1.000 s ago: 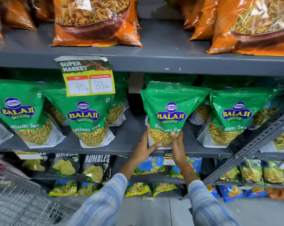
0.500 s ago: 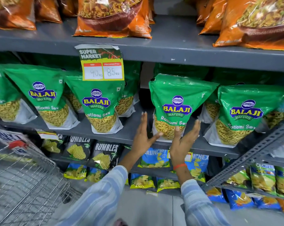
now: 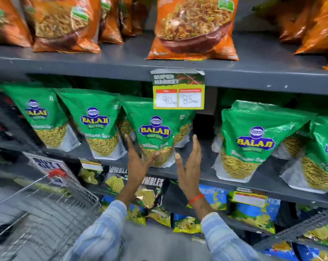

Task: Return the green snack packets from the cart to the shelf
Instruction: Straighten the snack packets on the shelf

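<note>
Several green Balaji snack packets stand upright on the grey middle shelf (image 3: pixel 200 176). The packet that my hands held a second ago (image 3: pixel 253 140) stands alone to the right, clear of both hands. My left hand (image 3: pixel 138 159) is open with fingers spread, in front of the lower edge of the middle green packet (image 3: pixel 155 132) under the price tag. My right hand (image 3: pixel 189 164) is open too, palm facing left, in front of the gap between the two packets. Neither hand holds anything. The wire cart (image 3: pixel 46 210) is at lower left, its inside blurred.
Orange snack bags (image 3: pixel 193 29) fill the top shelf. A yellow price tag (image 3: pixel 178 95) hangs from that shelf's edge. Black and blue chip bags (image 3: pixel 146 194) line the lower shelves. A slanted grey metal strut (image 3: pixel 300 227) crosses the lower right.
Both hands let go of the green packet on the shelf, opened, and drew back leftward. The view swung left, so the cart shows more.
</note>
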A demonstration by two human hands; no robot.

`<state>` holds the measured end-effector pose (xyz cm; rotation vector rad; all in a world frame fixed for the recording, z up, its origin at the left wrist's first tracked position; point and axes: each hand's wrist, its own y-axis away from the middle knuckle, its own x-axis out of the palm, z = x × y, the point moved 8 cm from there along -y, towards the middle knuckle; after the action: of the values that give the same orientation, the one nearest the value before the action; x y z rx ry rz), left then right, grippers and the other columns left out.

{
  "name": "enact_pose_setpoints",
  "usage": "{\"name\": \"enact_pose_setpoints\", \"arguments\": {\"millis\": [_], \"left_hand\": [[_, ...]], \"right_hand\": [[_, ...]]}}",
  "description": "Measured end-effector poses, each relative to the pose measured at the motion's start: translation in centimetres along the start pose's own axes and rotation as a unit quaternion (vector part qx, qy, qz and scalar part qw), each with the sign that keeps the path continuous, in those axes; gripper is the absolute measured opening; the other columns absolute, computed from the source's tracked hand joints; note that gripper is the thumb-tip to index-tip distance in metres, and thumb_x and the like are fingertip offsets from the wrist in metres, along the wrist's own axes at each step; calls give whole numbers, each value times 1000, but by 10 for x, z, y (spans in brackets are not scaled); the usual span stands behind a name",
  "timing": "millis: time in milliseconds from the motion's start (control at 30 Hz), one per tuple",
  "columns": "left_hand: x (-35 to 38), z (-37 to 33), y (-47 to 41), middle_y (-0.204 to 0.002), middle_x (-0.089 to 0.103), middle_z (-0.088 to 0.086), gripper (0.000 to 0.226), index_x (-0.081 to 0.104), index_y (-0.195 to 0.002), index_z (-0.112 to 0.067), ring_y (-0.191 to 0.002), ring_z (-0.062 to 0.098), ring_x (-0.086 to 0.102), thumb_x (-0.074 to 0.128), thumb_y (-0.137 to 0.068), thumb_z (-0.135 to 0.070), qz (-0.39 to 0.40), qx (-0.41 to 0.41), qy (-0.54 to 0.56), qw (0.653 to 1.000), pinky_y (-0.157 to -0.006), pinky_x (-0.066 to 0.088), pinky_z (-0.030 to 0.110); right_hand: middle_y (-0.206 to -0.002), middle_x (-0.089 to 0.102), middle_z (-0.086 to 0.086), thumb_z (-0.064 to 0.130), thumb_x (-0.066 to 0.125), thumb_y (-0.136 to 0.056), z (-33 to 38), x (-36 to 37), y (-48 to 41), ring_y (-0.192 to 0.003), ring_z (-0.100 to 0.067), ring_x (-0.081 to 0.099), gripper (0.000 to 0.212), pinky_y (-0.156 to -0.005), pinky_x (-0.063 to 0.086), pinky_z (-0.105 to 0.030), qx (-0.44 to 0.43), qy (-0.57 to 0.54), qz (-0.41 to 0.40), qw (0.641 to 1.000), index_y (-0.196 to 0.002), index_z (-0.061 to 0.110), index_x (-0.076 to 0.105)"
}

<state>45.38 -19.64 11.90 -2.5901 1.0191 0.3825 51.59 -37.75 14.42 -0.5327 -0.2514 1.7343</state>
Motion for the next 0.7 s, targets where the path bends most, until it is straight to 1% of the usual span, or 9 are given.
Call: {"name": "enact_pose_setpoints", "arguments": {"millis": [67, 133, 200, 267, 367, 467, 533, 633, 700], "left_hand": [[6, 27, -14, -151, 31, 5, 112, -5, -147, -24, -133, 26, 40, 70, -68, -48, 95, -51, -9, 994, -100, 41, 37], [14, 46, -23, -144, 41, 0, 101, 9, -147, -23, -131, 23, 43, 75, -72, -38, 181, -63, 0, 982, -98, 39, 30], [20, 61, -28, -132, 47, -7, 85, 28, -139, -23, -130, 19, 44, 76, -71, -38, 237, -75, 7, 969, -95, 38, 28], [23, 70, -32, -126, 48, -9, 79, 33, -136, -24, -127, 17, 46, 76, -71, -39, 266, -82, 17, 960, -95, 38, 28], [23, 70, -35, -124, 48, -15, 78, 34, -136, -27, -121, 8, 45, 76, -71, -36, 283, -65, 31, 956, -93, 36, 23], [25, 67, -31, -126, 47, -17, 77, 33, -138, -25, -117, 2, 43, 74, -73, -34, 297, -46, 36, 953, -82, 37, 3], [30, 65, -28, -129, 50, -15, 77, 34, -137, -24, -118, 3, 48, 75, -73, -34, 301, -30, 48, 952, -76, 37, -5], [40, 65, -26, -128, 54, -15, 75, 39, -132, -29, -123, 8, 50, 77, -69, -39, 311, -31, 53, 948, -83, 40, -1], [49, 66, -26, -129, 53, -18, 75, 38, -129, -36, -127, 9, 47, 76, -66, -50, 319, -30, 43, 946, -105, 39, 21]], "right_hand": [[-154, 10, 12, 78, 36, -74, -18, 30, -5, -145, -5, 11, 95, -121, 16, -39, 75, -35, 35, 996, -147, 25, 7], [-155, 14, 13, 82, 43, -67, -33, 52, -7, -143, -4, 17, 102, -120, 20, -37, 128, -69, 62, 987, -148, 27, 12], [-152, 34, 6, 80, 49, -66, -45, 67, -7, -139, -9, 34, 97, -116, 31, -40, 160, -76, 79, 981, -144, 29, 22], [-137, 53, 5, 78, 51, -67, -54, 73, -4, -126, -12, 51, 85, -109, 41, -45, 177, -67, 76, 979, -137, 32, 35], [-126, 61, 4, 75, 54, -69, -61, 71, 1, -117, -13, 57, 75, -103, 46, -45, 186, -61, 43, 980, -127, 29, 45], [-120, 64, 4, 69, 53, -73, -64, 64, 9, -111, -10, 59, 62, -98, 48, -43, 190, -48, 32, 980, -119, 27, 50], [-106, 65, 10, 63, 53, -75, -67, 57, 11, -97, -2, 61, 50, -88, 49, -40, 195, -35, 27, 980, -109, 27, 53], [-99, 66, 19, 63, 52, -74, -69, 46, 10, -90, 9, 60, 38, -82, 46, -30, 199, -32, 23, 979, -103, 40, 53], [-107, 64, 27, 68, 52, -74, -72, 42, 9, -102, 6, 59, 39, -89, 48, -31, 214, -33, 24, 976, -107, 48, 50]]}}
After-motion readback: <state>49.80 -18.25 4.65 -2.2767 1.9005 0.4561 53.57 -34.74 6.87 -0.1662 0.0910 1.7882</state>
